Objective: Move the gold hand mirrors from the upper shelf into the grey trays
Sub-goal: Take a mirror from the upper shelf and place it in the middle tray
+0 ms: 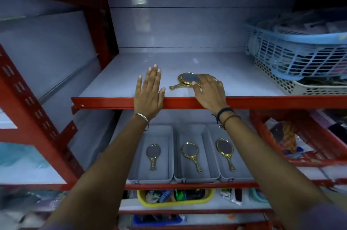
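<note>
Right hand (208,90), fingers spread, rests on stacked round gold-framed hand mirrors (187,80) on the grey upper shelf (244,87). Left hand (150,94) lies flat, open, just beside them; three grey rectangular plastic trays (176,175) sit below both wrists.

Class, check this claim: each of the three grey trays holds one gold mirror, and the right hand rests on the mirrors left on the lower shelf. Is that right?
One detail is wrong. The right hand rests on the mirrors on the upper shelf, not the lower one. The head view shows it. The three grey trays do each hold one gold mirror.
</note>
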The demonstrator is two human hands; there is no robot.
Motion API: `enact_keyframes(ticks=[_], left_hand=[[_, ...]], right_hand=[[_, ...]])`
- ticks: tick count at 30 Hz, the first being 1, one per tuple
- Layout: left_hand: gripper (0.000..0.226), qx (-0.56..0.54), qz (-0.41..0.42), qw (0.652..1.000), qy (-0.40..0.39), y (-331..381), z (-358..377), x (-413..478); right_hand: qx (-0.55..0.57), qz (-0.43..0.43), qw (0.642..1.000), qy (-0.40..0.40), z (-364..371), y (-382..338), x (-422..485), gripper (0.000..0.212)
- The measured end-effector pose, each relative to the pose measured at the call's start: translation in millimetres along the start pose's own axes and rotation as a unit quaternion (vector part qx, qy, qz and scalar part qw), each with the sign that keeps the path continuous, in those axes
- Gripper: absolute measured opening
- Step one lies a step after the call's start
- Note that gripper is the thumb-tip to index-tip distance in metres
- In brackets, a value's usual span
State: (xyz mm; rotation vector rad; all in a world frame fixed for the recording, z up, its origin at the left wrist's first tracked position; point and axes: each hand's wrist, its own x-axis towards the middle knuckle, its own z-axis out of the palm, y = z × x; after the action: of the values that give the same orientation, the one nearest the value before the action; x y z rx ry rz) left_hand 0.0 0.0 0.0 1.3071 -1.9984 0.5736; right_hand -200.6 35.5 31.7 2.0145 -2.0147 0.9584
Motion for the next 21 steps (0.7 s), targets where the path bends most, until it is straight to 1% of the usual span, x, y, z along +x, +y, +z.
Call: enact_keyframes(ticks=[2,3,5,7,8,9,13,15,17,19,21], left_hand=[[0.061,0.012,-0.017,1.000,-0.006,-4,1,1],[0.061,0.017,-0.018,1.000,-0.004,-5,5,1],[0.061,0.027,-0.017,0.999,0.003,-6,10,0],[0.061,0.031,-0.014,0.999,0.005,-7,13,3],[0.061,0.033,-0.010,0.999,0.009,-8,15,4],[0.061,0.038,-0.009,0.999,0.019,-8,16,5],[0.061,0.035,-0.017,0.999,0.012,-6,19,2],[0.062,0.034,-0.020,0.999,0.004,-6,19,1],[0.061,0.037,-0.025,0.999,0.001,-7,18,1],[0.061,0.036,-0.028,0.999,-0.004,-7,17,2],[0.061,0.033,-0.031,0.999,-0.006,-6,16,1]], right_hand=[[-0.015,0.038,0.999,-0.022,0,1,11,0.042],[-0.041,0.056,0.997,-0.028,2,3,17,0.039],[-0.092,0.104,0.988,-0.073,1,4,27,0.035],[-0.113,0.142,0.975,-0.124,3,5,34,0.033],[-0.114,0.157,0.972,-0.136,4,5,37,0.032],[-0.111,0.168,0.970,-0.136,4,6,41,0.030],[-0.072,0.199,0.971,-0.115,9,10,47,0.023],[-0.006,0.220,0.969,-0.115,8,14,50,0.019],[0.105,0.249,0.956,-0.118,4,18,55,0.018],[0.221,0.267,0.933,-0.096,-7,17,54,0.018],[0.324,0.267,0.905,-0.063,-23,13,44,0.023]])
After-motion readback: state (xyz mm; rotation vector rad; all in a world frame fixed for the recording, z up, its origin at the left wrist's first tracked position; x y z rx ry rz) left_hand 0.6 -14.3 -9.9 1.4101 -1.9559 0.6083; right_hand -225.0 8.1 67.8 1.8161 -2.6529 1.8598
